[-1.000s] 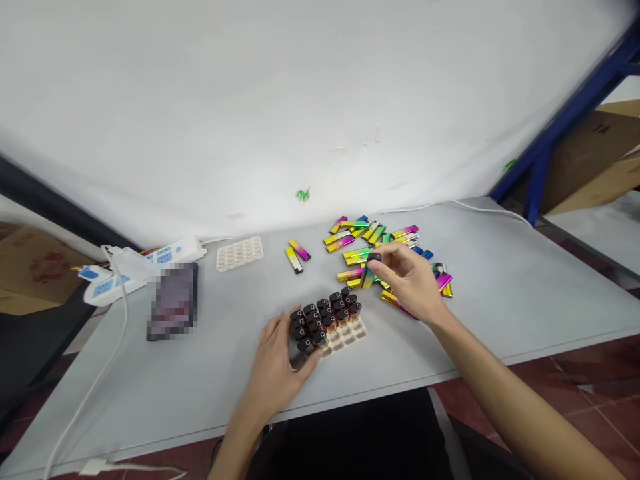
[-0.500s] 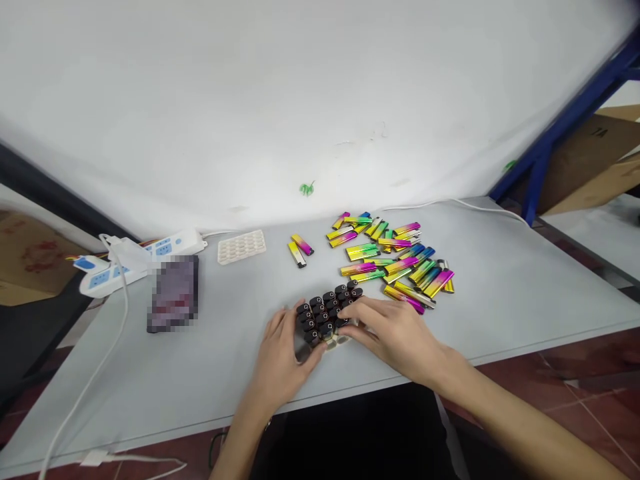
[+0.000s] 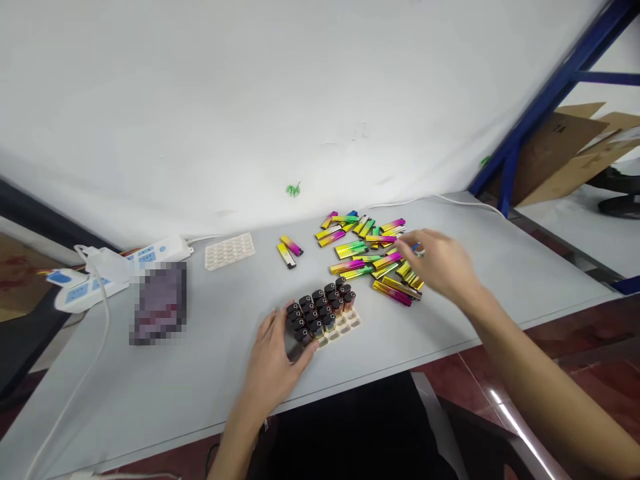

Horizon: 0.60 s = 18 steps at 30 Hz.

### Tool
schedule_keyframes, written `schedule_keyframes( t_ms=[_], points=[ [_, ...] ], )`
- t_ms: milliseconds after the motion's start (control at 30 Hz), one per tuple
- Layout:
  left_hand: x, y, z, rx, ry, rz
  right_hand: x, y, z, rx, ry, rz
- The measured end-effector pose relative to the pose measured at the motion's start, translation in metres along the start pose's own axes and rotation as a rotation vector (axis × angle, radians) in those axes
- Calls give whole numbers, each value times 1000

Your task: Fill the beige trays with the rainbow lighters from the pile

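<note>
My left hand [image 3: 274, 360] is wrapped round the left end of a cream tray [image 3: 345, 325] with oval slots, thumb in front and fingers behind. Black-topped lighters [image 3: 320, 311] stand upright in many of its slots; the bare slots lie along the near side and right corner. My right hand [image 3: 443, 263] is over the right part of a pile of shiny multicoloured lighters [image 3: 351, 251]. Its fingers are bent downward and blurred, with a bit of blue and green beside them. Whether they grip a lighter is unclear.
Two loose lighters [image 3: 287, 256] lie left of the pile. Near the wall is a second cream slotted tray [image 3: 230, 252]. A white power strip [image 3: 163, 252], its cable and a blurred-out dark item [image 3: 159, 303] occupy the left side. A blue metal frame [image 3: 510, 167] stands at right.
My right hand has left the upright lighters in the tray and moved right and away from me to the pile. My left hand stays at the tray. The view has shifted slightly right.
</note>
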<state>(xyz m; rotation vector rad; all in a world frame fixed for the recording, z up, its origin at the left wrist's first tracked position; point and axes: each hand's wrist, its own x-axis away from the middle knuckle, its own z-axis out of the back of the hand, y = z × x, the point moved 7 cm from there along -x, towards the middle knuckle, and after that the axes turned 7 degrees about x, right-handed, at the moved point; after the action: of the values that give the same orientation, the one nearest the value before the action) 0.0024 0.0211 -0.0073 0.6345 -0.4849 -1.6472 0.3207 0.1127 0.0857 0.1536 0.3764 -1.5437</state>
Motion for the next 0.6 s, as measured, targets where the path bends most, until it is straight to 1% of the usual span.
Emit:
schedule_keyframes(
  t_ms=[67, 100, 133, 167, 200, 267, 333, 433, 467, 533, 600],
  points=[
    [-1, 0, 1, -2, 4, 0, -22, 41, -23, 134, -149, -125],
    [-1, 0, 1, -2, 6, -4, -29, 56, -36, 149, -252, -141],
    [-2, 1, 2, 0, 7, -11, -33, 67, -50, 149, -350, -132],
    [-2, 1, 2, 0, 7, -17, -35, 76, -59, 151, -398, -135],
    [-2, 2, 3, -1, 8, -23, -36, 83, -66, 139, -419, -137],
    [-2, 3, 4, -4, 8, -23, -35, 92, -72, 77, -388, -162],
    [-1, 2, 3, -6, 5, -15, -32, 99, -74, -90, -349, -226],
    [0, 1, 2, -6, 6, -11, -29, 106, -77, -542, -335, -334],
    [0, 1, 2, -4, 7, -11, -30, 107, -76, -687, -305, -354],
    [1, 1, 1, 2, 6, -12, -36, 107, -69, -904, -181, -364],
    [1, 2, 2, 4, 5, -16, -43, 103, -59, -1064, -13, -377]
  ],
)
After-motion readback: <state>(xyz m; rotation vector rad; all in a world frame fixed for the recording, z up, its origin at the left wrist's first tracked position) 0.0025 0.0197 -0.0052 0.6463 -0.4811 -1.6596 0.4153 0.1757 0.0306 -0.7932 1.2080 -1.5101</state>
